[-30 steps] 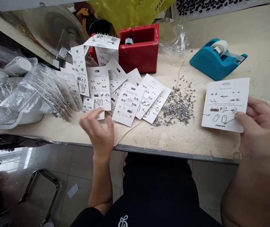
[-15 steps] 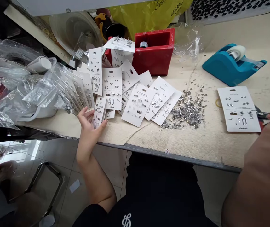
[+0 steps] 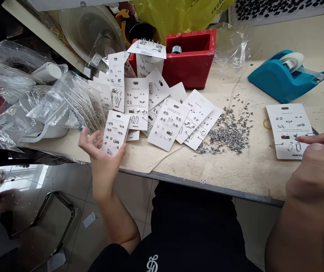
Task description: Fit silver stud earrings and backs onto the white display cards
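My left hand is closed loosely round a white earring card, its thumb at the right edge and fingers at the left. The card carries rows of small metal earrings and stands tilted at the table's front. At the right, my right hand reaches over another earring card that lies flat. Its index finger is stretched out onto the lower right of that card, over the earrings there; the hand seems to hold nothing. A dark tip of a tool shows behind this card.
Several more earring cards lean and overlap in the middle. Beside them is a pile of loose metal earring parts. Behind stand a red tape dispenser and a blue tape dispenser. Clear plastic bags crowd the left.
My left hand has turned its card to face me more. My right hand has moved left, from the dark, red-handled tool onto the flat card.
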The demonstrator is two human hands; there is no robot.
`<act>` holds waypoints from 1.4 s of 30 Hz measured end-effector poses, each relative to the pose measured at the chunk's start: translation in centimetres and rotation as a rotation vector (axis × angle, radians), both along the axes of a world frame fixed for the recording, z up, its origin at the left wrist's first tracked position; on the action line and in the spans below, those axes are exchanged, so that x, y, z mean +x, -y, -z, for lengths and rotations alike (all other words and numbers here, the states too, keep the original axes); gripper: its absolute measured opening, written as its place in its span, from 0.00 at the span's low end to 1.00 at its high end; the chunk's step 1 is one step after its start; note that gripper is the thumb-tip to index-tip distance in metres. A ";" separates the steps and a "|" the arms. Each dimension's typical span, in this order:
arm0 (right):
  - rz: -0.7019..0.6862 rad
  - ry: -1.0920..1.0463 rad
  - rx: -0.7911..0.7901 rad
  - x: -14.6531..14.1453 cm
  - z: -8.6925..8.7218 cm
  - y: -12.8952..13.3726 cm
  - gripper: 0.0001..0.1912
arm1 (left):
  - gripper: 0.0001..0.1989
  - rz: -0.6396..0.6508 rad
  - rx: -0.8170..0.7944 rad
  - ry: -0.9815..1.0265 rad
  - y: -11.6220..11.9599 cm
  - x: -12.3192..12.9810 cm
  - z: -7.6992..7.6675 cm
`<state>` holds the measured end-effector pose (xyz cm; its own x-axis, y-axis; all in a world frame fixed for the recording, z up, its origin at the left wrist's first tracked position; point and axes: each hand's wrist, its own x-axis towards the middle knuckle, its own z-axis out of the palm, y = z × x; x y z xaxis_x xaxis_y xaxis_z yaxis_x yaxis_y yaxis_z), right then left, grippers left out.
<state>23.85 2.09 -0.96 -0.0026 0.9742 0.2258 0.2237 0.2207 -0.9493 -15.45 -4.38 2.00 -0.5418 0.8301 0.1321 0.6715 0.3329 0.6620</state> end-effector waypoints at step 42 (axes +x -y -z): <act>-0.494 -0.623 -0.520 -11.2 -1.5 0.9 0.27 | 0.32 0.510 0.401 -0.082 -2.1 15.2 1.4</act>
